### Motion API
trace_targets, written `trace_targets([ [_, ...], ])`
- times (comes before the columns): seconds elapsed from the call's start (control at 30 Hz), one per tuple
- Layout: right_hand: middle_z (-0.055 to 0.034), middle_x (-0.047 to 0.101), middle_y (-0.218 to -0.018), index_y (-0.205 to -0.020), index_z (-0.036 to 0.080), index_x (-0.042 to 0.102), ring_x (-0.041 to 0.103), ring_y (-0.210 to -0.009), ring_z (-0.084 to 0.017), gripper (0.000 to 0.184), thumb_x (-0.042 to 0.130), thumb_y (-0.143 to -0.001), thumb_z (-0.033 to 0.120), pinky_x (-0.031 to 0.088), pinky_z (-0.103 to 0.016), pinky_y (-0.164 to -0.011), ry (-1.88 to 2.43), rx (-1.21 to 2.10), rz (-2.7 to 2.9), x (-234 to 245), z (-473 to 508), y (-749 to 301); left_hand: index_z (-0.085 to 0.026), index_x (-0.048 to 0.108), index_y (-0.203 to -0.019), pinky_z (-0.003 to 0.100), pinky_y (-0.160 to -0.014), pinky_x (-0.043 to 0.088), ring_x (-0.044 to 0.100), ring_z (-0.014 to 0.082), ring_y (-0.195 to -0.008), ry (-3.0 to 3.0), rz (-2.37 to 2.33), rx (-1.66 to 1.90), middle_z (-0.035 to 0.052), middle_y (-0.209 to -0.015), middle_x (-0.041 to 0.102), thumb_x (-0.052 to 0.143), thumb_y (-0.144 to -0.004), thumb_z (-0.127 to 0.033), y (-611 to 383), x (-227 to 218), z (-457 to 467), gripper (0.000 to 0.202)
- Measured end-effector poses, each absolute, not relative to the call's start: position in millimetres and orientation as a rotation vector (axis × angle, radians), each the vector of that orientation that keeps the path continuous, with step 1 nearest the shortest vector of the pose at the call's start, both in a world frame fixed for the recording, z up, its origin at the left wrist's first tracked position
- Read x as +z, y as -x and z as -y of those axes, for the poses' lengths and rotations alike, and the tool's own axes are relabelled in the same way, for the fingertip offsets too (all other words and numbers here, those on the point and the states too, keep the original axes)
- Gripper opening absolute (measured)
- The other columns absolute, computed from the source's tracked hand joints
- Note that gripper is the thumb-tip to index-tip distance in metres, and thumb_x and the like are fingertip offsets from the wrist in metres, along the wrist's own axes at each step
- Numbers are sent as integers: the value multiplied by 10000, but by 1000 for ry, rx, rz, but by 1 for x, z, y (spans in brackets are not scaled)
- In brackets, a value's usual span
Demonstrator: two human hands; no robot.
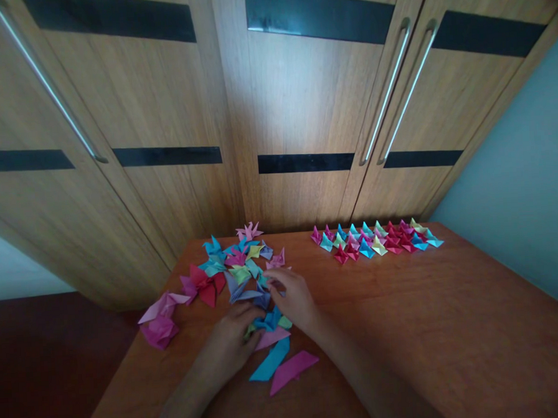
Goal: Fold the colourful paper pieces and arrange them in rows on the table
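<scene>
As hands (232, 341) touch folded paper (268, 320), the wardrobe (296, 89) stands closed.

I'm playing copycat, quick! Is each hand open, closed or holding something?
Left hand: curled at the blue folded paper; grip can't be told.
Right hand: curled near the purple folded paper; grip can't be told.

My left hand (232, 339) and right hand (293, 295) are among loose folded papers (239, 274) at lower centre; small pointed paper shapes (366, 249) stand in rows right of centre on the table (388, 328), below a wooden wardrobe (301, 95) up top.
</scene>
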State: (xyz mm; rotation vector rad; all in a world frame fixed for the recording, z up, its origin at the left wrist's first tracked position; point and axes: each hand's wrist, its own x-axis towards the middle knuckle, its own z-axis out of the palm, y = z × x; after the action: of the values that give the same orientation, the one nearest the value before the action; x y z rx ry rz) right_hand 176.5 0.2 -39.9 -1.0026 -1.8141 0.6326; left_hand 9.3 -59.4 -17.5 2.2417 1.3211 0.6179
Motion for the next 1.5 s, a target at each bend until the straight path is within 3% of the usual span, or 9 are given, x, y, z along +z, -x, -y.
trace_targets([
  [0.2, -43, 679, -995, -1030, 214, 631, 638, -846, -151, 276, 476, -818, 132, 515, -269, -745, 1111, 641, 1763, -46, 12, -215, -235, 657, -893, 270, -789, 487, 632, 169, -864, -2278, -1319, 652, 21, -905, 680, 529, -779, -114, -10, -16, 58, 210],
  [0.4, -40, 676, -934, -1007, 208, 638, 623, -729, -139, 279, 471, -807, 111, 515, -263, -670, 1232, 684, 1803, -54, 27, -240, -243, 674, -880, 287, -760, 499, 647, 177, -816, -2342, -1334, 723, 18, -845, 703, 560, -813, -225, -13, -15, 58, 134],
  [0.57, -38, 651, -918, -895, 212, 653, 581, -898, -176, 248, 529, -758, 47, 457, -306, -821, 1200, 585, 1958, -55, 38, -238, -221, 687, -839, 282, -723, 514, 655, 179, -770, -2224, -1406, 841, 32, -818, 709, 592, -800, -292, -17, -12, 60, 125],
  [0.83, -33, 630, -941, -939, 217, 643, 585, -887, -153, 198, 529, -821, 106, 453, -258, -794, 1053, 682, 2036, -50, 44, -233, -235, 680, -978, 246, -730, 528, 682, 163, -820, -2073, -1352, 852, 9, -921, 739, 575, -813, -263, -32, -5, 56, 197],
  [0.93, -23, 636, -912, -946, 222, 647, 594, -843, -142, 193, 523, -838, 121, 455, -241, -757, 1061, 702, 2031, -50, 44, -235, -243, 683, -968, 229, -718, 522, 682, 146, -795, -2146, -1279, 821, -5, -899, 741, 548, -844, -257, -42, 3, 49, 185],
  [1.1, -35, 644, -1023, -976, 230, 654, 584, -975, -162, 242, 552, -802, 98, 438, -262, -852, 1039, 666, 2026, -53, 43, -234, -238, 698, -887, 258, -770, 492, 660, 159, -827, -2441, -1239, 842, -1, -876, 732, 602, -828, -272, -75, 19, 21, 118],
  [1.33, -32, 644, -1047, -979, 228, 654, 580, -989, -168, 287, 542, -774, 59, 436, -275, -877, 1037, 695, 2035, -52, 40, -236, -229, 672, -938, 282, -789, 479, 659, 190, -884, -2820, -1311, 398, 31, -940, 723, 490, -898, -276, -144, 26, -35, 192],
  [1.5, -36, 646, -1023, -958, 213, 652, 588, -951, -157, 233, 519, -812, 90, 447, -255, -840, 1055, 700, 2068, -48, 41, -237, -176, 680, -845, 331, -758, 496, 667, 236, -849, -2871, -1351, 226, 96, -876, 715, 496, -872, -198, -175, 9, -61, 187],
])
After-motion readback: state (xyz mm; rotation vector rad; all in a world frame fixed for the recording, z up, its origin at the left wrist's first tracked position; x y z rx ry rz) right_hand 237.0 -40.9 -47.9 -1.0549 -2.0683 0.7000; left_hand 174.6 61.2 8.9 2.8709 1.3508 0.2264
